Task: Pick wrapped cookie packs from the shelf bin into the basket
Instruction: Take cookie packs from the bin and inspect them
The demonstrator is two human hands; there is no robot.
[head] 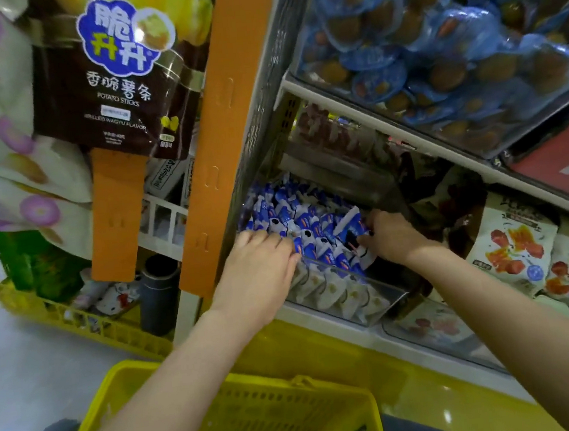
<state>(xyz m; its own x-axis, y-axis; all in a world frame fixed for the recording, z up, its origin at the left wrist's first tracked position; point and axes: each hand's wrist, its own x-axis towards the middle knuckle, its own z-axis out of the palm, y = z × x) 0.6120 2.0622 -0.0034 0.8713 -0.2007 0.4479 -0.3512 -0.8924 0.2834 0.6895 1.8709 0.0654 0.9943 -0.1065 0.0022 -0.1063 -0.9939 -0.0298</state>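
My left fingers (278,241) lie spread over a heap of small, glossy blue-and-white wrapped cookie packs (311,225). Their tips are bent down among the crinkled wrappers. From this angle I cannot tell whether they grasp a pack or only press on it. The left hand (257,272) reaches in over the near left corner of the heap. My right hand (393,236) comes in from the right, with its fingers curled and clamped round cookie packs at the heap's right edge.

The packs fill a clear, hard plastic shelf bin (362,298) that sits tilted on a low shelf. Paler, white-wrapped packs show through its smooth front wall. Below my bare forearms, at the bottom of the view, stands a bright yellow plastic basket with slotted walls (372,410).

To the left of the bin a flat orange upright strip (214,135) rises. Beside it hangs a shiny dark brown potato sticks bag (109,76). On the shelf above, a second clear bin holds round snacks in see-through blue wrappers (415,32). To the right of the cookie bin lie matte white pouches with red-orange pictures (513,247).
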